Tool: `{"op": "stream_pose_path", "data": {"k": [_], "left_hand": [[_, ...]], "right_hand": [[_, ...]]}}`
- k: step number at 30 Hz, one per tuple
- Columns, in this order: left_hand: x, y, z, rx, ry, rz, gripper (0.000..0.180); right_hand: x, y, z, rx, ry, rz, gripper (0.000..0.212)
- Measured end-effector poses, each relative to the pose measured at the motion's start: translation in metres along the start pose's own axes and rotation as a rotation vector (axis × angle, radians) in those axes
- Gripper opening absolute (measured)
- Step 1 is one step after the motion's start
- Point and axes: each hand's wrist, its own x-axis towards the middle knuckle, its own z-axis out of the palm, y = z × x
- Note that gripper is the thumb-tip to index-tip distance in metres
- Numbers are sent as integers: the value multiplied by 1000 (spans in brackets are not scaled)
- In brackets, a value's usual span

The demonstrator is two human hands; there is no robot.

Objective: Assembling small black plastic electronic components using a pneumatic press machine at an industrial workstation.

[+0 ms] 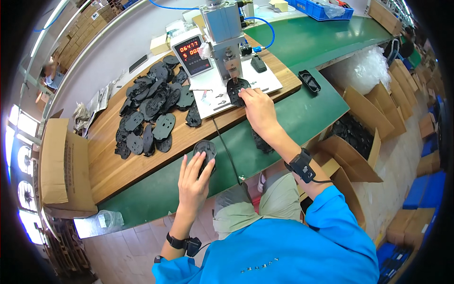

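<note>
seating step apparently in hand: right grip (258, 107) pinches black plate (234, 87), press (231, 60) just ahead. left grip (194, 183) touches second plate (204, 146); closure indeterminate. next move likely requires right grip clear.

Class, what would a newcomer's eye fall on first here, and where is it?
Probably the heap of black parts on the wooden board, left of the metal press, and the glowing red display beside that press. Next, the right hand touches a black part beneath the press; the left hand touches another part nearer the person.
</note>
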Motion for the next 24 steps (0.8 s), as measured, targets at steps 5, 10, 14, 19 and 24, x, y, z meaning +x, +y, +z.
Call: {"op": "stream_pose_path", "data": {"k": [5,10,14,19,24], "left_hand": [[62,-6,26,27,98,38,59],[129,-13,69,72,155,163,53],[163,-19,99,73,181,208,49],[180,-25,135,21,75,142,50],[179,-16,137,115,102,148,47]], "right_hand": [[2,9,-6,25,-64,21,24],[-22,15,-41,102,66,120,32],[-76,19,-68,113,107,205,37],[-127,36,-75,95,-2,312,44],[-134,30,-82,43,-114,244,54]]}}
